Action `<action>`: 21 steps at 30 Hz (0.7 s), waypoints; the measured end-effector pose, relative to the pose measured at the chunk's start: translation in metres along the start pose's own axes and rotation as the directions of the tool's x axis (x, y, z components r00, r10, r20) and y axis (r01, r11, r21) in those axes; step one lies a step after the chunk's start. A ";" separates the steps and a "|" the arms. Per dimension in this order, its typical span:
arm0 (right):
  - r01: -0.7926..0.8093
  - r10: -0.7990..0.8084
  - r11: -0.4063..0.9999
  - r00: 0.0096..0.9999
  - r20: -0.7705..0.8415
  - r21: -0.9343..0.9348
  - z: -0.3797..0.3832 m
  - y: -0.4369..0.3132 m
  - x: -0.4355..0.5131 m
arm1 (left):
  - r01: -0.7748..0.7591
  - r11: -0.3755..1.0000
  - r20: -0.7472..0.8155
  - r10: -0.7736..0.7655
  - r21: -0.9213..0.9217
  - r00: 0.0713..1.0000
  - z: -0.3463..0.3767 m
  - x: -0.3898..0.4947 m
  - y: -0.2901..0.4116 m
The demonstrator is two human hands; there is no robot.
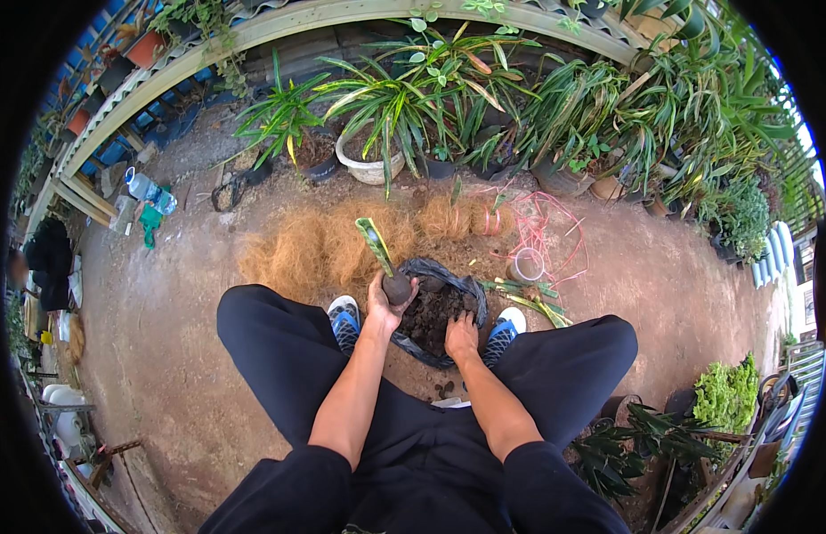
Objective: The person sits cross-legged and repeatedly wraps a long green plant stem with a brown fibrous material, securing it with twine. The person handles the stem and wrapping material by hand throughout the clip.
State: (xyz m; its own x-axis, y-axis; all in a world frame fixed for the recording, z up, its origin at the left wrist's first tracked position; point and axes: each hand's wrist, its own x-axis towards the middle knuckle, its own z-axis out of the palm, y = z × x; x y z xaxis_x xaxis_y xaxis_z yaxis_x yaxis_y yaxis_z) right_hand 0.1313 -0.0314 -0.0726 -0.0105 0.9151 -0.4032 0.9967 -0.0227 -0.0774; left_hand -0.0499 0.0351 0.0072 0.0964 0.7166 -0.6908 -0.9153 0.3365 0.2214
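My left hand [384, 308] holds a dark, rounded ball of soil [396, 288] from below. A snake plant leaf cutting [374, 241], green with yellow edges, stands tilted out of the top of the ball. Between my feet sits a black plastic bag [480, 294], its rim spread around loose dark soil [430, 317]. My right hand [462, 334] reaches over the bag's right side, fingertips down in the soil. The soil hides whether those fingers close on any of it.
Beyond the bag lie clumps of brown fibre [333, 240], some bound with pink string. Tangled pink string [543, 223], a clear plastic cup [528, 265] and cut leaves [543, 304] lie to the right. Potted plants [373, 160] line the back; a water bottle [149, 192] lies far left.
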 end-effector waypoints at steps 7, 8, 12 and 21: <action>-0.095 0.116 0.966 0.990 -0.077 0.242 -0.025 0.018 0.016 | 0.013 1.000 0.023 -0.014 0.022 1.000 0.006 0.000 -0.007; -0.125 0.121 0.962 0.992 0.030 0.244 -0.030 0.021 0.019 | 0.028 0.999 -0.001 -0.028 0.019 1.000 0.006 0.000 -0.007; -0.269 0.216 0.932 0.951 0.223 0.242 -0.034 0.024 0.027 | 0.014 1.000 -0.006 -0.014 0.027 1.000 0.006 0.002 -0.010; -0.245 0.307 0.903 0.942 -0.132 0.352 -0.023 0.031 0.030 | 0.015 0.998 -0.016 -0.014 0.068 1.000 0.006 0.005 -0.009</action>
State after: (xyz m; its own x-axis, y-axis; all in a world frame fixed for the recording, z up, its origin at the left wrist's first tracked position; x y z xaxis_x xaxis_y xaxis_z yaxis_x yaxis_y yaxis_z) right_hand 0.1640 0.0044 -0.0661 0.3071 0.9085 -0.2834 0.8747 -0.3867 -0.2921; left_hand -0.0386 0.0389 0.0054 0.1032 0.7017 -0.7049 -0.8851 0.3881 0.2568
